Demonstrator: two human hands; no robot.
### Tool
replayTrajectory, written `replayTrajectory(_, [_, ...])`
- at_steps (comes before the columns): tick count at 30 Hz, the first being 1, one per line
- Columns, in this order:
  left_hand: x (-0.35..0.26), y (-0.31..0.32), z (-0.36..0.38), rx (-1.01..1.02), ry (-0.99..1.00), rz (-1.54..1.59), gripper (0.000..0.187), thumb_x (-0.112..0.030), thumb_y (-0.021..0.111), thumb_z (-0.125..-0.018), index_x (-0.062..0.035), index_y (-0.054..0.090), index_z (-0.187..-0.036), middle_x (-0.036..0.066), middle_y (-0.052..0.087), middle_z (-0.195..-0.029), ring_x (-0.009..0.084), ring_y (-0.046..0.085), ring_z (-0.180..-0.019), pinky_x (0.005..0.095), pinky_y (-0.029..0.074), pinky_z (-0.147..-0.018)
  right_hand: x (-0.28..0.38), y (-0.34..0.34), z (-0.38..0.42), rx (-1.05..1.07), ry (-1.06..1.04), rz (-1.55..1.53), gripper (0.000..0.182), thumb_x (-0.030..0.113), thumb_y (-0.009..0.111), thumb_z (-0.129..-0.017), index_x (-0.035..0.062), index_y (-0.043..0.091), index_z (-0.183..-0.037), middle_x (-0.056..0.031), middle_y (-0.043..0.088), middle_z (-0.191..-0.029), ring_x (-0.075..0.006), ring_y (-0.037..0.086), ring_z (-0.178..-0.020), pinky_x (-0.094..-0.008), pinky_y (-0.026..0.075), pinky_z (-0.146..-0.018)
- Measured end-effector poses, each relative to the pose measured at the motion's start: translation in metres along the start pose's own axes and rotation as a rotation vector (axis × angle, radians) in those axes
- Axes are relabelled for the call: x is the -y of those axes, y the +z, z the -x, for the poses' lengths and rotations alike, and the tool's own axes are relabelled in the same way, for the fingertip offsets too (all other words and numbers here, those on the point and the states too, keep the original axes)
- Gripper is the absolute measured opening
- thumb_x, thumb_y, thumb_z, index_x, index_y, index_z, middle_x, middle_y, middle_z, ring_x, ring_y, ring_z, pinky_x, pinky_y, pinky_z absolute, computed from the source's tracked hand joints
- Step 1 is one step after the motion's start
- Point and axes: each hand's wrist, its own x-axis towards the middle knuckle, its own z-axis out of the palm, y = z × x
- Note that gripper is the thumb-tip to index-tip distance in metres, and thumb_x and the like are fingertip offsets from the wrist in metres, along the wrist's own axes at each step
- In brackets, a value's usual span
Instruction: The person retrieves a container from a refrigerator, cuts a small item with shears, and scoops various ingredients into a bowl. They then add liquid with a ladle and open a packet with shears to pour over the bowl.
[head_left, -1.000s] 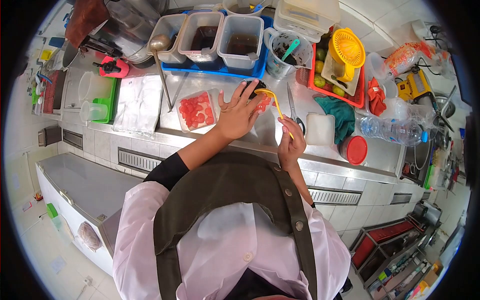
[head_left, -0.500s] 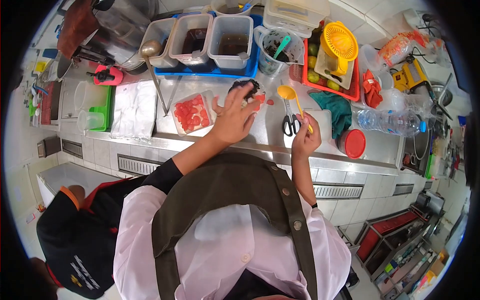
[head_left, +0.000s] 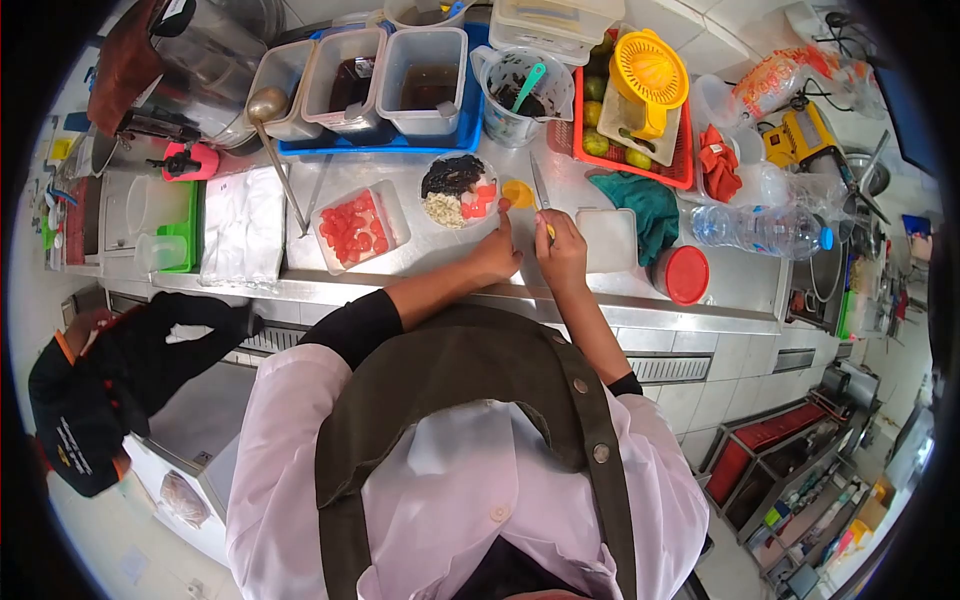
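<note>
The worktop [head_left: 400, 262] is smooth, shiny metal; the bottle [head_left: 757, 228] at right looks clear, glossy plastic; the green cloth [head_left: 645, 214] beside it is matt, crumpled fabric.

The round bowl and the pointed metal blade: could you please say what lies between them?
In the head view, the yellow ladle lies between the bowl and the blade, the left hand beside it.

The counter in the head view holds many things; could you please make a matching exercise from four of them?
Column one:
1. Juicer
2. Plastic tubs
3. Cloth
4. Bottle

Column two:
A. Green and bunched up
B. Lying on its side, with a blue cap
C. Yellow, on top of the red basket
D. In a row on the blue tray

Right pairs: 1-C, 2-D, 3-A, 4-B
</note>
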Motion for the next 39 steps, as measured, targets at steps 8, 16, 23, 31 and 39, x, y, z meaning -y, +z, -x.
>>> replayTrajectory(8, [-0.018, -0.004, 0.010, 0.015, 0.114, -0.032, 0.077, -0.017, 0.057, -0.081, 0.0137, 0.010, -0.135, 0.017, 0.062, -0.092, 0.0299, 0.060, -0.085, 0.0347, 0.047, -0.076, -0.017, -0.013, -0.001, -0.136, 0.507, -0.460, 0.009, 0.001, 0.055, -0.086, -0.0064, 0.059, -0.089, -0.0120, 0.062, -0.080, -0.0180, 0.065, -0.067, -0.0276, 0.052, -0.062])
replayTrajectory(16, [-0.050, -0.088, 0.087, 0.205, 0.256, 0.340, 0.028, -0.017, 0.056, -0.089, -0.0030, 0.059, -0.113, 0.010, 0.064, -0.091, 0.0127, 0.059, -0.079, 0.0275, 0.046, -0.072, 0.051, -0.058, -0.030, -0.094, 0.196, -0.399, 0.009, 0.001, 0.054, -0.086, -0.0054, 0.061, -0.088, -0.0145, 0.064, -0.085, -0.0226, 0.065, -0.082, -0.0294, 0.051, -0.070])
replayTrajectory(23, [-0.033, -0.117, 0.106, -0.568, 0.246, -0.188, 0.029, -0.009, 0.064, -0.074, -0.0099, 0.064, -0.103, 0.010, 0.058, -0.095, 0.0285, 0.056, -0.085, 0.0364, 0.047, -0.076, 0.046, -0.031, -0.007, 0.190, -0.229, -0.212, 0.023, -0.006, 0.064, -0.075, -0.0016, 0.063, -0.097, -0.0183, 0.062, -0.103, -0.0317, 0.062, -0.091, -0.0353, 0.051, -0.080])
replayTrajectory(31, [-0.042, -0.110, 0.101, -0.693, 0.239, -0.389, 0.033, -0.010, 0.064, -0.071, -0.0149, 0.065, -0.103, 0.006, 0.050, -0.101, 0.0283, 0.047, -0.095, 0.0410, 0.041, -0.078, 0.054, -0.029, 0.002, 0.149, -0.237, -0.204, 0.023, -0.005, 0.065, -0.074, -0.0024, 0.062, -0.097, -0.0188, 0.061, -0.104, -0.0316, 0.062, -0.091, -0.0350, 0.051, -0.079])
replayTrajectory(39, [-0.036, -0.095, 0.098, -0.680, 0.257, -0.548, 0.028, -0.015, 0.065, -0.070, -0.0147, 0.066, -0.098, 0.004, 0.049, -0.102, 0.0258, 0.044, -0.096, 0.0417, 0.034, -0.071, 0.053, -0.030, 0.007, 0.010, -0.193, -0.195, 0.016, -0.006, 0.058, -0.079, -0.0045, 0.060, -0.095, -0.0181, 0.063, -0.099, -0.0300, 0.062, -0.091, -0.0346, 0.050, -0.079])
